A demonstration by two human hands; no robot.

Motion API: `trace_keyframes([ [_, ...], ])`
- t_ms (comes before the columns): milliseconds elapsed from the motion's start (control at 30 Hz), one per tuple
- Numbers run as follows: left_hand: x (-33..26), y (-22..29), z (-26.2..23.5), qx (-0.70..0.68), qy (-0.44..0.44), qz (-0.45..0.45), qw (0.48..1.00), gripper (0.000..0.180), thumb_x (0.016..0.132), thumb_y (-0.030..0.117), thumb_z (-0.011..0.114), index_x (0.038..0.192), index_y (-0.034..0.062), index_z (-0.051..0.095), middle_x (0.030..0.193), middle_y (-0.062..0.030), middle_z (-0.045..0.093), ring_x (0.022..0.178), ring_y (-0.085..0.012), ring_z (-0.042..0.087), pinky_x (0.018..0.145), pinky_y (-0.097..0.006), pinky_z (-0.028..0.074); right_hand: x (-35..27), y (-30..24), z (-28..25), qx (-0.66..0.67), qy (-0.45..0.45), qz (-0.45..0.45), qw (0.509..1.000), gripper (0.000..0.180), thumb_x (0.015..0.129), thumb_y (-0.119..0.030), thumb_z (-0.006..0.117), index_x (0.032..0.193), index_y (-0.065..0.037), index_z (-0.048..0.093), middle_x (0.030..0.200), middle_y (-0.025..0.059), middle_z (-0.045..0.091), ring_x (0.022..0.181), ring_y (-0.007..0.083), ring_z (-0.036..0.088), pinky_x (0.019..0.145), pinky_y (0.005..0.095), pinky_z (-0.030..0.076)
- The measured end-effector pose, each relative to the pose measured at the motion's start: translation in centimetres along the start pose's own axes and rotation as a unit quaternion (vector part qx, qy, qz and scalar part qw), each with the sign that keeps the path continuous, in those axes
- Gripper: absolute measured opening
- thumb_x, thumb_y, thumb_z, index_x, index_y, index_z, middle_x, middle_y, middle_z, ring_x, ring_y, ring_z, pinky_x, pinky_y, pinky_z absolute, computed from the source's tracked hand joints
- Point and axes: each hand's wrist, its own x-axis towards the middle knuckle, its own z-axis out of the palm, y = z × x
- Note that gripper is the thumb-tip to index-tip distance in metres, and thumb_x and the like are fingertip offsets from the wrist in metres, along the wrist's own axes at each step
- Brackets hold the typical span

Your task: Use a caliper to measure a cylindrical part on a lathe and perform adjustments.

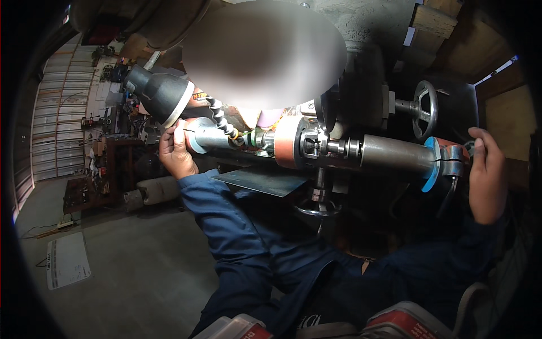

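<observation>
A cylindrical grinding machine lies across the middle. Its left metal sleeve (217, 138) ends in a red and blue collar (195, 137), where my left hand (179, 153) has its thumb and fingers closed on the edge. An orange-rimmed grinding wheel or disc (287, 141) is at the centre, beside a bright metal chuck-like part (314, 143). On the right, a long grey cylinder (398, 156) runs into a blue and red split clamp (443, 158) with a lever. My right hand (488, 175) is beside that clamp's outer end, fingers stretched upward and slightly bent, apparently holding nothing.
A black lamp (161, 96) leans over the left collar, with a jointed coolant hose (219, 116) beside it. Handwheels stand at the right back (424, 110) and below the centre (318, 207). A flat metal plate (262, 179) juts out under the wheel. A white board (68, 260) lies at the left.
</observation>
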Motion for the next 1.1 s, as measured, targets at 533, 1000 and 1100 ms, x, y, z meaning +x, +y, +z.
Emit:
trace_keyframes([
  [533,0.4,0.7,-0.4,0.035,0.006,0.010,0.999,0.012,0.084,0.005,0.071,0.093,-0.0005,0.066,0.096,-0.0084,0.069,0.083,-0.0108,0.062,0.080,-0.025,0.050,-6.5,2.9,7.2,0.143,0.351,-0.143,0.914,0.061,0.096,-0.030,0.043,0.135,0.015,0.030,0.129,0.0286,0.044,0.113,0.0347,0.053,0.095,0.0375,0.046],
  [1000,-0.1,0.1,0.1,0.015,0.013,0.008,1.000,0.013,0.084,0.007,0.071,0.092,-0.0007,0.065,0.098,-0.0108,0.069,0.086,-0.0135,0.064,0.081,-0.026,0.050,-4.4,-0.3,2.5,0.104,0.195,-0.063,0.973,0.035,0.102,-0.014,0.036,0.126,0.006,0.053,0.122,0.0183,0.060,0.112,0.0248,0.059,0.095,0.0338,0.045],
  [1100,-0.1,0.0,0.2,0.014,0.010,0.007,1.000,0.013,0.084,0.007,0.071,0.092,-0.0006,0.065,0.098,-0.0118,0.069,0.087,-0.0145,0.065,0.082,-0.026,0.050,-3.3,-0.7,1.5,0.116,0.149,-0.037,0.981,0.030,0.100,-0.011,0.041,0.120,0.001,0.059,0.116,0.0173,0.064,0.110,0.0244,0.061,0.093,0.0334,0.046],
])
